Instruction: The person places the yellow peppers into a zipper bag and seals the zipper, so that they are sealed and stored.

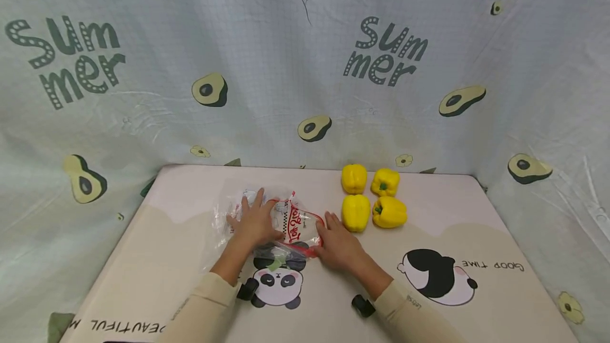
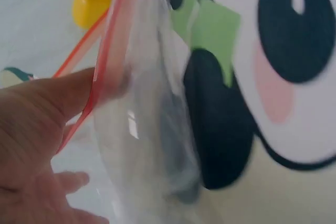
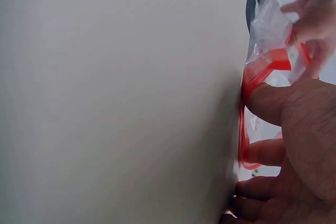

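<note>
A clear plastic zip bag (image 1: pixel 305 221) with red print and a red zip edge lies on the table in front of me. My left hand (image 1: pixel 256 225) rests on it with fingers spread. In the left wrist view the left thumb (image 2: pixel 73 90) reaches past the bag's red edge (image 2: pixel 113 40). My right hand (image 1: pixel 340 247) is at the bag's right end. In the right wrist view its thumb (image 3: pixel 268 103) and index finger (image 3: pixel 265 152) stand apart and touch the parted red edge. Several yellow bell peppers (image 1: pixel 356 213) stand beyond the right hand.
The bell peppers sit close together near the table's back edge. The table cover (image 1: pixel 457 247) is pale with printed pandas. A patterned curtain (image 1: pixel 267 57) hangs behind and at both sides. A dark object's edge (image 1: pixel 126 341) shows at the bottom left.
</note>
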`<state>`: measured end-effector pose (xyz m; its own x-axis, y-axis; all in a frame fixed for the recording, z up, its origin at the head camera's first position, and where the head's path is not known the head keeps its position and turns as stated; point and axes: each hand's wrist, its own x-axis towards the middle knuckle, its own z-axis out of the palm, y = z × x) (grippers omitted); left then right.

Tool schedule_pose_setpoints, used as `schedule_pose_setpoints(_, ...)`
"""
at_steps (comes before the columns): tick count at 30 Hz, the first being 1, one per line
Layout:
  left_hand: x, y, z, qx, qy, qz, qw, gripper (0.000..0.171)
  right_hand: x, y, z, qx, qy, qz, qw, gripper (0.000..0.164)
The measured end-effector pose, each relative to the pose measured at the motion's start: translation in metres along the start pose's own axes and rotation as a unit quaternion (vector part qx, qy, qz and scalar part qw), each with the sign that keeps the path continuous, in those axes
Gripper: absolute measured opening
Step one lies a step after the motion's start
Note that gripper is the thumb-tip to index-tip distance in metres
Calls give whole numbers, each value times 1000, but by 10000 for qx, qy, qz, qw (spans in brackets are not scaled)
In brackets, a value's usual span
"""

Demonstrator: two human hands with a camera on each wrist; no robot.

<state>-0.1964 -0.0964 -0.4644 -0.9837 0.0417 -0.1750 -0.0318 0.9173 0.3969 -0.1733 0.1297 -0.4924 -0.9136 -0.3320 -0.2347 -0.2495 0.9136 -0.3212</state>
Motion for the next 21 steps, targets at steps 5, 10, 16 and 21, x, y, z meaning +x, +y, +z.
schedule_pose_setpoints(5,1,-10,1,-124,-408,47,9991,91,0,0,-1,68,-16,62,10000,76)
schedule_pose_setpoints(10,1,-15,1,29,-620,149,9980,93,-1,-2,1,167,80,66,9998,76)
schedule_pose_setpoints(16,5,-15,6,135,-673,55,9976,94,1,-2,3,341,330,152,9988,75)
schedule_pose_setpoints(21,6,-13,9,179,-619,54,9979,97,2,-4,1,448,711,157,9963,74)
